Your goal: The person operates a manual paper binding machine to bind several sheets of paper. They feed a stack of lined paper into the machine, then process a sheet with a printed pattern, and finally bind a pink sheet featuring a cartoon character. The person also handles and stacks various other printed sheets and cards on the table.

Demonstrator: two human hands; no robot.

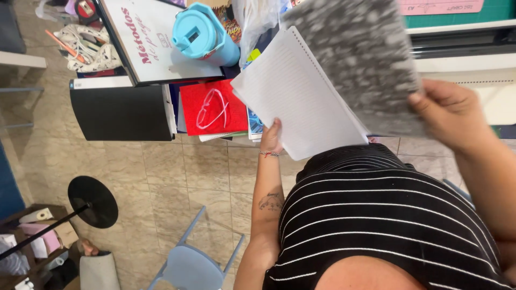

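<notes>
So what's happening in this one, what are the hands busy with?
A person in a striped black top holds an open spiral notebook above a cluttered table. The left hand supports the lined pages from below, while the right hand lifts the speckled grey cover back. On the table lie a red booklet, a black folder and a light blue tumbler.

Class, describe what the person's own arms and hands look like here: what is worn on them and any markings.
Both arms are bare, with no sleeves reaching the forearms. The left hand has a thin red and pale string bracelet at the wrist, and a small dark tattoo sits further up that forearm. The right hand shows no ring, watch or bracelet. The top is black with thin white stripes.
</notes>
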